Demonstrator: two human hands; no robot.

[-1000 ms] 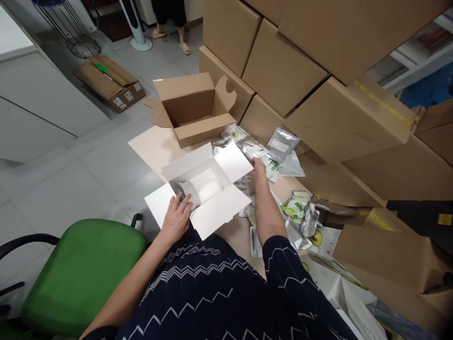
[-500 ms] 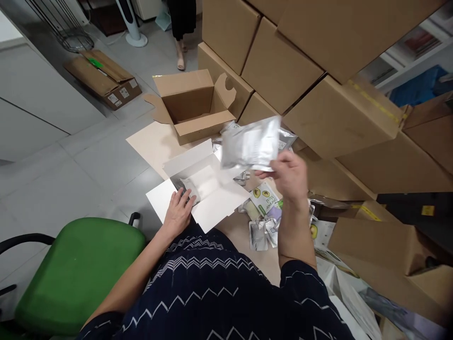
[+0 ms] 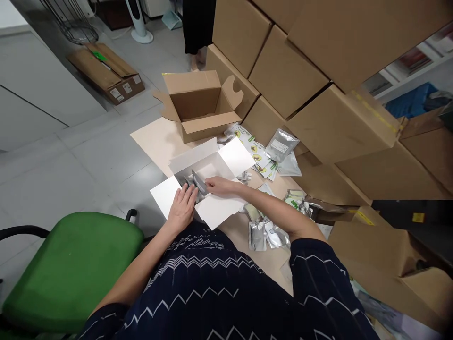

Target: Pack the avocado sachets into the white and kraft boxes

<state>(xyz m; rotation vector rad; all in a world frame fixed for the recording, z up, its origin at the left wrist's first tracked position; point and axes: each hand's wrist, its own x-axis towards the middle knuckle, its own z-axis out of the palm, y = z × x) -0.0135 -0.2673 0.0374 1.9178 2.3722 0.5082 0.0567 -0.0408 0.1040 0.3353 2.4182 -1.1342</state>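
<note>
Silver pouch [image 3: 199, 182] on edge in right grip [image 3: 221, 186], long axis slanting near-right.

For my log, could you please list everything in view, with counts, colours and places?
Table: one, pale, centre
White box: one, white, open, on table
Pouches: at least two, silver, in white box
Packets: many, silver and printed, table's right
Open carton: one, brown, beyond white box
Stacked cartons: several, brown, right
Lower carton: one, brown, lower right
Floor carton: one, brown, upper left
Chair: one, green, lower left
Cabinet: one, white, left
Wire rack: one, dark, upper left
Fan-like stand: one, pale, top
Unclear item: one, blue, upper right
Other person: one, black clothing, top
Garment: one, navy, bottom
Left hand: one, bare, at pouches
Right hand: one, bare, holding pouch
</note>
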